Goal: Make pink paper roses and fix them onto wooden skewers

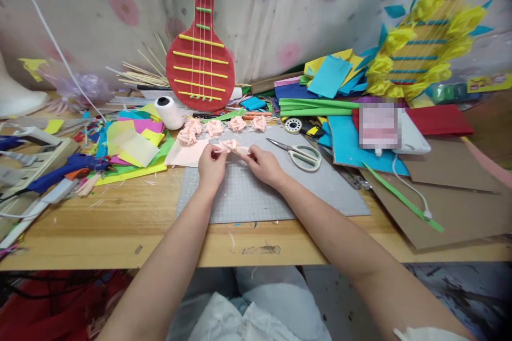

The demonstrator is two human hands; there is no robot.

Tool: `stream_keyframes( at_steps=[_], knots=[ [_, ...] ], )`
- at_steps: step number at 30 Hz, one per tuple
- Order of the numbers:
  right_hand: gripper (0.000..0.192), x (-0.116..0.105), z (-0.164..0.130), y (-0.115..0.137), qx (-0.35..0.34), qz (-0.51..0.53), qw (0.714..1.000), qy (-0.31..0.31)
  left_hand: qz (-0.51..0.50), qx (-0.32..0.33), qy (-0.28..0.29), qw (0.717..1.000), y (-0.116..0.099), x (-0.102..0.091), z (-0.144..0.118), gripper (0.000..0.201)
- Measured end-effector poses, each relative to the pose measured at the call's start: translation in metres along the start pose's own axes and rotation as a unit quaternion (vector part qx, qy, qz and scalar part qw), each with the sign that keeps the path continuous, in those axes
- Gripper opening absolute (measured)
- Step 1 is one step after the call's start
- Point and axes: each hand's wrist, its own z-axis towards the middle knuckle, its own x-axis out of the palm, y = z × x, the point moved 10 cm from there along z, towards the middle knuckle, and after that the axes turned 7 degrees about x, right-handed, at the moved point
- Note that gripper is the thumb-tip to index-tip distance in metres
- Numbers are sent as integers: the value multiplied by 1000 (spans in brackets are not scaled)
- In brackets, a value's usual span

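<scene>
Both hands meet over the grey mat (256, 197), a pale pink paper flower (231, 144) between them. Left hand (211, 166): fingers closed on the flower's left side, pinching it at the base so the folds stay gathered. Right hand (264, 164): thumb and fingers closed on a pink strip (242, 150) that runs off the flower's right side; the strip looks held taut, which would keep the wrap tight. Flower sits just above the mat, not resting on it, as far as can be told.

Just beyond the fingertips: a row of four finished pink flowers (224, 127), set apart from the working spot yet within reach. Under and left of the left hand: a flat pink sheet (184, 154), same colour as the flower, likely the stock.

Right of the right hand, near: scissors (298, 153), blades closed, handles toward the person, lying on the mat. Beyond the scissors: tape roll (293, 126). Beyond the left hand: white thread spool (168, 112), upright. Far left of the left hand: blue glue gun (66, 168) on the wooden table (120, 229), well apart. Coloured sheets are stacked behind the mat on both sides. A red paper banjo (200, 58) leans upright against the curtain.
</scene>
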Motion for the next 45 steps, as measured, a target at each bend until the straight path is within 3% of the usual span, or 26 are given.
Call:
stream_keyframes(
  at_steps=[7, 12, 15, 21, 25, 30, 38, 45],
  knots=[
    [27, 1, 1, 0, 11, -17, 1000, 11, 113, 181, -49, 976, -50, -9, -11, 6],
    [31, 2, 1, -2, 21, -29, 999, 13, 128, 260, -22, 957, -67, -2, -16, 7],
    [31, 2, 1, -1, 16, -35, 999, 9, 118, 244, -14, 963, -61, -1, -14, 8],
    [32, 0, 0, 0, 8, -59, 998, -4, 44, 104, -25, 993, -28, -3, -7, 10],
    [32, 1, -1, 1, 2, -84, 996, 0, 76, 49, -24, 996, -21, -3, -8, 13],
    [32, 1, -2, 6, -14, -102, 995, -2, 100, 57, -31, 993, -25, -5, -9, 18],
    [30, -2, -3, 5, -7, -82, 997, -14, 100, 40, -2, 994, -11, 0, -6, 17],
    [30, -2, -3, 4, -11, -72, 997, -15, 118, 87, -16, 989, -25, -3, -7, 14]
  ],
)
